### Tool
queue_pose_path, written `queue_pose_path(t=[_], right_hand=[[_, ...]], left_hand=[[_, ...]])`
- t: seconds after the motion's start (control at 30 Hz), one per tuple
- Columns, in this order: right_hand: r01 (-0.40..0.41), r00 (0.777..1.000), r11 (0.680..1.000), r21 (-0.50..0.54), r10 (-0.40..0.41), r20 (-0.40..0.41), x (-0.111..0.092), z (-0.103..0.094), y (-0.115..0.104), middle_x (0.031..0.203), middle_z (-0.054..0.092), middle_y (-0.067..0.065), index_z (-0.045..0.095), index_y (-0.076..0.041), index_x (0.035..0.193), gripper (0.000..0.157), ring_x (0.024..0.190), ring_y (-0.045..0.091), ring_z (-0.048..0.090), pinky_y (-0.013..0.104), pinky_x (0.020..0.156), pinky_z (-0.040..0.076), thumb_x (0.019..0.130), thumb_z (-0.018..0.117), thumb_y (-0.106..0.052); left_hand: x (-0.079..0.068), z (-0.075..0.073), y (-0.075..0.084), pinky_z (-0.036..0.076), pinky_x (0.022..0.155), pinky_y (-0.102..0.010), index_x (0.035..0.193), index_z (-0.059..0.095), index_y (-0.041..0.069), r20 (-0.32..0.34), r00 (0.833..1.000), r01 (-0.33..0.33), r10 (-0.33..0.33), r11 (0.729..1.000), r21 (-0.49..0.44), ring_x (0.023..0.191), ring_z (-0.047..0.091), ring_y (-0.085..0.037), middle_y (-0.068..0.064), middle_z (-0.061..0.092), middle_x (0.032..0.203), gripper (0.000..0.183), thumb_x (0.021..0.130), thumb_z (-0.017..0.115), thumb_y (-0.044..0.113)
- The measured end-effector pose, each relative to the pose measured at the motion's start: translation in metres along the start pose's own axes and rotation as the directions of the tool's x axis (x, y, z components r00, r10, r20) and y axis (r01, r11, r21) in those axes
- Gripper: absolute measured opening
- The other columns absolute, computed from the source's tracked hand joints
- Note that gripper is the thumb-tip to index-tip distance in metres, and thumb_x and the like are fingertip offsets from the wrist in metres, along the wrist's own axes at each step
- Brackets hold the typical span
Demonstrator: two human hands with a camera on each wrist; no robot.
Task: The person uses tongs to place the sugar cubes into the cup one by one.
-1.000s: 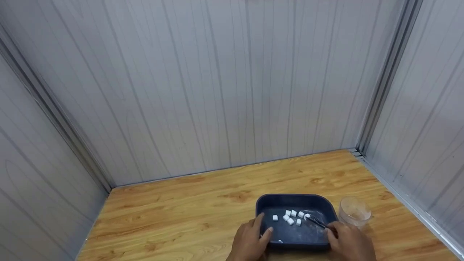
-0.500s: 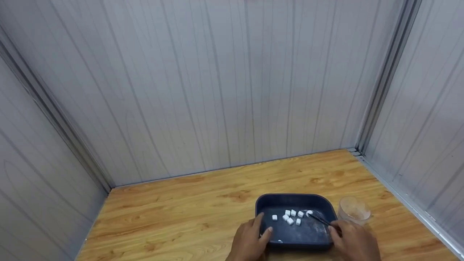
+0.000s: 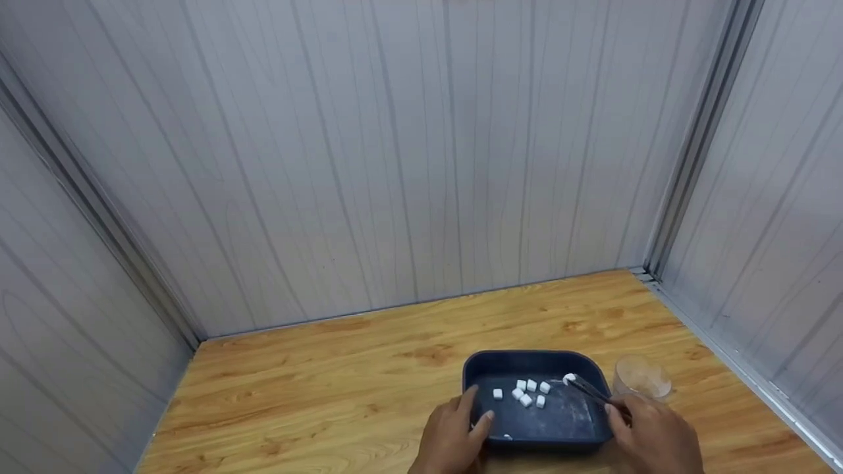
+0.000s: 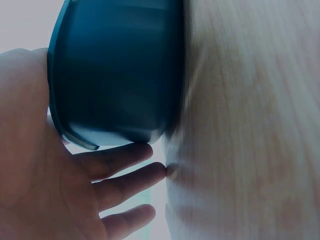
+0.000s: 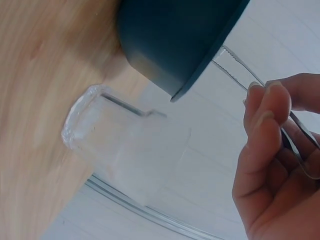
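A dark blue rectangular tray [image 3: 534, 431] sits on the wooden table, with several small white cubes [image 3: 525, 399] inside. My left hand [image 3: 450, 436] holds its near left corner, thumb over the rim and fingers against the outer wall; the left wrist view shows those fingers [image 4: 127, 182] beside the wall. In my right hand [image 3: 655, 431] is a pair of metal tweezers [image 3: 589, 388], pinched between thumb and fingers. The tips meet a white piece [image 3: 569, 379] near the tray's far right side. Seen from the right wrist, the tweezers [image 5: 240, 70] reach over the rim.
A clear plastic cup [image 3: 640, 376] stands just right of the tray, close to my right hand. White panel walls [image 3: 408, 151] border the wooden table [image 3: 316, 388] at the back and sides. White powdery marks streak the tray's floor.
My right hand has moved slightly right and the tweezer tips have shifted right and away, with the white piece moving along at the tips. The left hand stays on the tray.
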State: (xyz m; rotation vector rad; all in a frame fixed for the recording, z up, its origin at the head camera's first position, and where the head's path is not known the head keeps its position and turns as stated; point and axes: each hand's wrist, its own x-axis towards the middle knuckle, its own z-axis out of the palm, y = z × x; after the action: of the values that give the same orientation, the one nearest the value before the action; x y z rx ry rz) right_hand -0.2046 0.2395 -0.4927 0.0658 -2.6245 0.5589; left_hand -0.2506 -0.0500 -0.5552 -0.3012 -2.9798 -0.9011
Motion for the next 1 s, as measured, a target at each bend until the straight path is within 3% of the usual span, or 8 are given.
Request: queue_pose_path(t=[0.33, 0.67, 1.0], right_hand=[[-0.047, 0.998, 0.998, -0.041, 0.048, 0.035, 0.003, -0.013, 0.003, 0.087, 0.067, 0.008, 0.068, -0.006, 0.095, 0.021, 0.078, 0.032, 0.064, 0.051, 0.062, 0.047, 0.083, 0.066, -0.024], [-0.022, 0.997, 1.0, -0.022, 0.02, -0.075, 0.0, -0.017, 0.009, 0.074, 0.064, -0.002, 0.07, -0.01, 0.089, 0.014, 0.062, 0.022, 0.06, 0.046, 0.051, 0.043, 0.08, 0.069, -0.021], [-0.027, 0.994, 0.999, -0.017, 0.024, -0.11, 0.001, -0.024, 0.015, 0.077, 0.067, 0.0, 0.071, -0.012, 0.089, 0.012, 0.065, 0.025, 0.062, 0.046, 0.05, 0.043, 0.08, 0.068, -0.019]], left_hand=[[0.001, -0.002, 0.002, 0.038, 0.093, -0.047, 0.138, 0.045, 0.018, 0.002, 1.0, -0.004, 0.004, 1.0, 0.004, 0.113, 0.051, -0.028, -0.008, 0.055, 0.126, 0.063, 0.09, 0.042, 0.059], [-0.003, 0.0, 0.0, 0.04, 0.091, -0.047, 0.138, 0.044, 0.017, -0.046, 0.998, -0.052, 0.053, 0.999, 0.01, 0.111, 0.052, -0.031, -0.008, 0.056, 0.125, 0.06, 0.092, 0.043, 0.055], [-0.001, -0.001, 0.001, 0.04, 0.092, -0.047, 0.138, 0.044, 0.018, -0.006, 1.0, -0.025, 0.025, 1.0, 0.007, 0.111, 0.052, -0.03, -0.008, 0.055, 0.125, 0.061, 0.091, 0.042, 0.057]])
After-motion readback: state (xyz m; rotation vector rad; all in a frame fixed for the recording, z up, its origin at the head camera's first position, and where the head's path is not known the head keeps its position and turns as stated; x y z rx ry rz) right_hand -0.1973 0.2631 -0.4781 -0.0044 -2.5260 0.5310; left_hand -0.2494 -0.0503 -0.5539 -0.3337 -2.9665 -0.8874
